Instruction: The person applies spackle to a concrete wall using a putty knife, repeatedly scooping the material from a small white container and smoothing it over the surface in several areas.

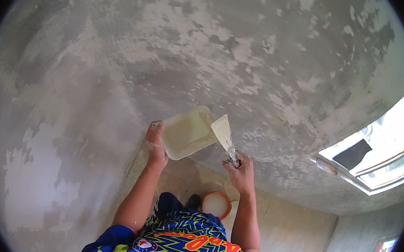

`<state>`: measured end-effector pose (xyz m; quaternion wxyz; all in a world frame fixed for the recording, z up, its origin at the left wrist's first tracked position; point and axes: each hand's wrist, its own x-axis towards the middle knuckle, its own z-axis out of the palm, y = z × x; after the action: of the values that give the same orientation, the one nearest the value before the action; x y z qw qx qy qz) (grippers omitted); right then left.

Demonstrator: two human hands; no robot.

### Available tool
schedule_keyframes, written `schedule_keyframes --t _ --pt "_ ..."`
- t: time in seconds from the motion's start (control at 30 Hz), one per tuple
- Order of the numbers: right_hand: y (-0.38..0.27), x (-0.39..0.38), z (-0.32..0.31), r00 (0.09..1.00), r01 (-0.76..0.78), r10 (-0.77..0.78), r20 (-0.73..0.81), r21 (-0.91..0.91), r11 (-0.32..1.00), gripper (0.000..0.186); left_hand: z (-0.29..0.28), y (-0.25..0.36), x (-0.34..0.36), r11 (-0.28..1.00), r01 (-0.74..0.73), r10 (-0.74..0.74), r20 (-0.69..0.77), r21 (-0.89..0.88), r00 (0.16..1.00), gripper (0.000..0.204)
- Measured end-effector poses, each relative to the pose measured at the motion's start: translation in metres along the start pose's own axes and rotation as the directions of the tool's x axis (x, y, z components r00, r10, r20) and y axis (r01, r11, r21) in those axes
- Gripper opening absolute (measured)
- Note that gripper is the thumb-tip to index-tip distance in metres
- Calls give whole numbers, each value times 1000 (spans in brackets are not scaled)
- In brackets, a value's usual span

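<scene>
My left hand [155, 141] grips the left edge of a pale rectangular tray [176, 145], held out in front of my body. The tray's inside has a smeared, cream-coloured film. In my right hand [242, 172] is a putty knife [222, 129], its wide blade pointing up and to the left. The blade's edge is at the tray's right rim; whether they touch I cannot tell. Pale paste coats the blade, and the handle is smeared where my fingers close round it. White residue also marks my left fingers.
A grey wall [193, 58] with patchy pale plaster rises ahead, meeting another patched wall [35, 159] on the left. Below, an orange-rimmed bucket [216, 205] with whitish contents stands on the floor [271, 213] by my feet. A bright window opening [378, 141] is at the right.
</scene>
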<state>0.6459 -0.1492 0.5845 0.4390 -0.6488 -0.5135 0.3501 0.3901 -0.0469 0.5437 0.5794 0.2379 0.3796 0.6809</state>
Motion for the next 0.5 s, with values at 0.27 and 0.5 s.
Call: schedule_keyframes --t 0.27,0.5 --pt "-65 13 84 959 248 -237 154 -53 967 22 -40 72 17 942 -309 319 -62 131 946 17" --pt "-65 13 166 881 472 -438 177 -316 823 49 -81 103 32 942 -326 336 -213 83 917 16"
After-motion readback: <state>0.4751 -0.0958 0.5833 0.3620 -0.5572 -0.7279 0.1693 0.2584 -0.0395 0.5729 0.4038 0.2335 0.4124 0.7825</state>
